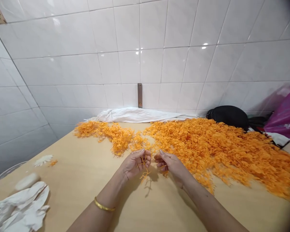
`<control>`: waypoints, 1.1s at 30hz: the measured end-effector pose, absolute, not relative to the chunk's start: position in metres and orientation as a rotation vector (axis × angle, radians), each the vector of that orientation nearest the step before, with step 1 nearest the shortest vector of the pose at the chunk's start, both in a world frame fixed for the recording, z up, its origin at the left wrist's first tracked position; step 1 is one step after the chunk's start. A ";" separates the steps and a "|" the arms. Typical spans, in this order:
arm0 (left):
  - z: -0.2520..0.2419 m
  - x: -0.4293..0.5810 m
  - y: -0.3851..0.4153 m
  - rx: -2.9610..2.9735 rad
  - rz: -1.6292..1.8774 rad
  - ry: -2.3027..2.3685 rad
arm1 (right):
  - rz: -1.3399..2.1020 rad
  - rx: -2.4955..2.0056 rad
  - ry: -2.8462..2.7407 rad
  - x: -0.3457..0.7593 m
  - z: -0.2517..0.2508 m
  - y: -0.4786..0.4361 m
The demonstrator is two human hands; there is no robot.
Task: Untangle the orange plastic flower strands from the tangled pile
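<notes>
Holding: the left hand [135,165] had its grip closed on a few fine orange strands [143,170], which hung below the fingers above the pale wooden surface [87,183].
Right side: the right hand [170,165] was just beside the left, its fingers curled into a narrow pinch at the edge of the strands; whether that grip held any strand could not be told.
Left wrist: a smooth gold bangle [104,204] circled it.
Main heap: a broad, shaggy orange heap [215,148] spread across the right of the surface, just beyond the right hand.
Left heap: a smaller, looser orange heap [106,135] lay to the far left and joined the main heap beyond the hands.
Near left: a crumpled white cloth [19,206] lay near a smooth white oval lump [27,181], a white flower-shaped scrap [43,160] and a curved clear glass rim [8,170].
Far edge: a long white cloth bundle [132,115] lay against the white tiled wall [135,64], with a black bag [228,116] and a magenta plastic bag [284,112] to the right.
Wall: a narrow brown metal strip [140,95] stood on the tiles.
</notes>
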State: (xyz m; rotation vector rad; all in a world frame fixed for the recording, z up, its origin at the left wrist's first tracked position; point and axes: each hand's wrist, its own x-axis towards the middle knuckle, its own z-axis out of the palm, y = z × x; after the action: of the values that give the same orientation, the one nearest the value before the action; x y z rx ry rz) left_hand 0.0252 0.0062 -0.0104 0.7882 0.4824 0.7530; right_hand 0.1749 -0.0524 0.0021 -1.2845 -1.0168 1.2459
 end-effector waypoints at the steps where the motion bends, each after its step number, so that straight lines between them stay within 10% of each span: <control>1: -0.012 0.026 0.004 0.827 0.729 0.471 | 1.289 -1.251 -0.959 0.172 0.000 -0.051; 13: -0.016 0.033 -0.003 1.258 0.503 0.755 | 1.164 -0.970 -0.882 0.178 -0.011 -0.037; 23: 0.012 0.033 -0.031 2.221 1.554 1.161 | 1.052 -1.097 -0.834 0.178 -0.021 -0.034; 33: -0.017 0.053 -0.019 1.580 1.085 0.984 | 0.955 -1.073 -1.108 0.172 -0.021 -0.041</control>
State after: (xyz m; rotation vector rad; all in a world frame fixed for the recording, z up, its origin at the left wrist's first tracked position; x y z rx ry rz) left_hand 0.0535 -0.0186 -0.0171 1.5797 0.9837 1.0854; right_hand 0.1720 -0.0415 -0.0212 -1.0726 -1.1080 0.9549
